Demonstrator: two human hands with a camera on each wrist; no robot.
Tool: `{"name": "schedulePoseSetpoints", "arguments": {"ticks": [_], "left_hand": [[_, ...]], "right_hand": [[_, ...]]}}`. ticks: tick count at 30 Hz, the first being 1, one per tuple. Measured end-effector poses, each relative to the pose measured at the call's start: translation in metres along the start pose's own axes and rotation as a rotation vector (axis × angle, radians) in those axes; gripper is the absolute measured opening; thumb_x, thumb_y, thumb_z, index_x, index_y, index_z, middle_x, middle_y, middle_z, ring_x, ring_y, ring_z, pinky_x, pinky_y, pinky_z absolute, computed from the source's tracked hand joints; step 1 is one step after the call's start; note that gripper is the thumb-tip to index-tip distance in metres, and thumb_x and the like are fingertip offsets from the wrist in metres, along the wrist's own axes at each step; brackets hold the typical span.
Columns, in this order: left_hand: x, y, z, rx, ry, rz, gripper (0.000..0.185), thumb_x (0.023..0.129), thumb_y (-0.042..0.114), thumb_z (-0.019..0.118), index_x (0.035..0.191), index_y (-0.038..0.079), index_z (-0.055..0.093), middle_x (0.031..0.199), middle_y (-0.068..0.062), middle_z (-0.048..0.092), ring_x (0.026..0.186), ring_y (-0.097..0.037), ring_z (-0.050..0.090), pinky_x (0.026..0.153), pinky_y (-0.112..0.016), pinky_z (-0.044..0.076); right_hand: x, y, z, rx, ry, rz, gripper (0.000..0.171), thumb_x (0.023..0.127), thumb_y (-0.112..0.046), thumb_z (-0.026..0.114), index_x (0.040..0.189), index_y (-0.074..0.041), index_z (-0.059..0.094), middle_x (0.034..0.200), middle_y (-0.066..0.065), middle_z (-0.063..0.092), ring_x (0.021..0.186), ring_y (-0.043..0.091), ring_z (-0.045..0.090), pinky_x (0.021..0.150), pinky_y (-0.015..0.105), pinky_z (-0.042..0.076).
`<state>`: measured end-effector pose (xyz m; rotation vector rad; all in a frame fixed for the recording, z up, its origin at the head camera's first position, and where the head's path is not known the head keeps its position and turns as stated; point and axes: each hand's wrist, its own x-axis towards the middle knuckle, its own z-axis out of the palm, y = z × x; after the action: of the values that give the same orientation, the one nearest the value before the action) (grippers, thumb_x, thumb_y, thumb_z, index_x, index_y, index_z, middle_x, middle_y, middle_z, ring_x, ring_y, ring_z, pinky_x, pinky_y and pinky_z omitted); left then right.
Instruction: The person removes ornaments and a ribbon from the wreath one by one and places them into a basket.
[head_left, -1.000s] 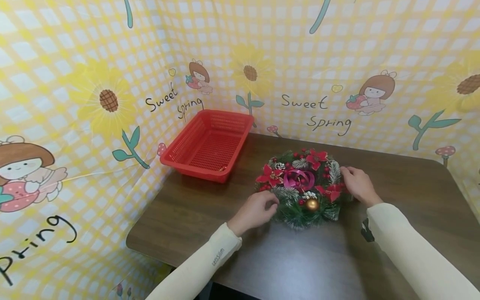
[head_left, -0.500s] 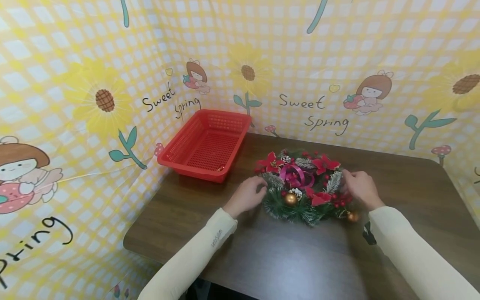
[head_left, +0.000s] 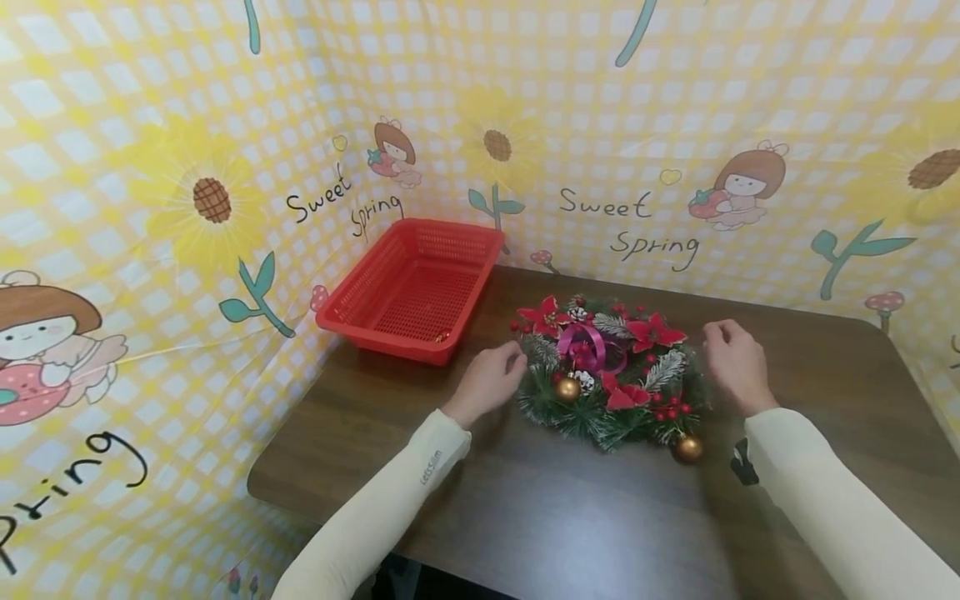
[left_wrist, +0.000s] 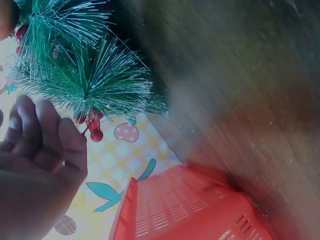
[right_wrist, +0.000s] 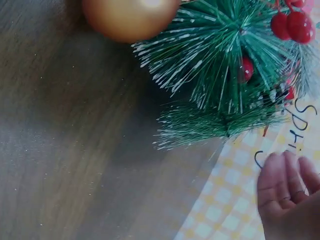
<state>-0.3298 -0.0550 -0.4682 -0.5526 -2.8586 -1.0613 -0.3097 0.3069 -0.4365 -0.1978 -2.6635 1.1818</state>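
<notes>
A Christmas wreath of green, white-tipped needles lies on the table, with red poinsettias, berries, pinecones and a purple ribbon at its middle. One gold ball sits on its front left, another gold ball at its front right edge. My left hand is at the wreath's left side, fingertips right at the needles. In the left wrist view its fingers are loosely bent beside the greenery. Just off the right edge is my right hand, its fingers loosely curled with nothing in them.
A red plastic basket stands at the back left of the brown wooden table, with a small shiny thing in its near corner. Yellow checked cloth with printed flowers and figures hangs behind and to the left.
The wreath has turned clockwise, bringing the second gold ball into view at the front right. My right hand has come off its edge; my left hand has moved slightly left and away from me.
</notes>
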Motion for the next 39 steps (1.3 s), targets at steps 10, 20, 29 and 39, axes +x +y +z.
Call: {"name": "schedulePoseSetpoints", "arguments": {"ticks": [10, 20, 29, 39], "left_hand": [[0.0, 0.001, 0.009, -0.04, -0.155, 0.024, 0.025, 0.098, 0.036, 0.047, 0.089, 0.017, 0.062, 0.065, -0.001, 0.053, 0.061, -0.016, 0.051, 0.058, -0.03, 0.046], [0.002, 0.002, 0.009, -0.063, -0.202, -0.011, 0.022, 0.098, 0.038, 0.048, 0.097, 0.02, 0.062, 0.071, -0.001, 0.056, 0.066, -0.016, 0.054, 0.059, -0.031, 0.048], [0.005, -0.005, 0.006, 0.01, -0.154, 0.019, 0.033, 0.099, 0.035, 0.046, 0.116, 0.013, 0.063, 0.1, -0.002, 0.064, 0.094, -0.018, 0.06, 0.083, -0.037, 0.049], [0.011, -0.014, 0.003, 0.066, -0.1, -0.068, 0.041, 0.098, 0.041, 0.044, 0.121, 0.011, 0.06, 0.118, -0.005, 0.058, 0.111, -0.021, 0.053, 0.094, -0.042, 0.042]], "right_hand": [[0.004, 0.008, 0.008, 0.047, -0.344, -0.007, 0.077, 0.099, -0.053, 0.017, 0.146, 0.008, 0.015, 0.147, 0.032, 0.019, 0.134, 0.049, 0.016, 0.104, 0.06, 0.017], [0.005, 0.012, 0.008, -0.01, -0.399, 0.0, 0.083, 0.098, -0.057, 0.014, 0.144, 0.012, 0.016, 0.145, 0.035, 0.02, 0.132, 0.051, 0.018, 0.103, 0.061, 0.018], [0.0, 0.018, 0.007, 0.076, -0.328, 0.039, 0.074, 0.097, -0.058, 0.021, 0.117, 0.007, 0.05, 0.097, 0.023, 0.058, 0.085, 0.035, 0.056, 0.068, 0.045, 0.048], [-0.003, 0.021, 0.005, 0.072, -0.406, 0.085, 0.077, 0.096, -0.061, 0.023, 0.079, 0.004, 0.06, 0.07, 0.014, 0.066, 0.064, 0.032, 0.065, 0.048, 0.044, 0.049]]}}
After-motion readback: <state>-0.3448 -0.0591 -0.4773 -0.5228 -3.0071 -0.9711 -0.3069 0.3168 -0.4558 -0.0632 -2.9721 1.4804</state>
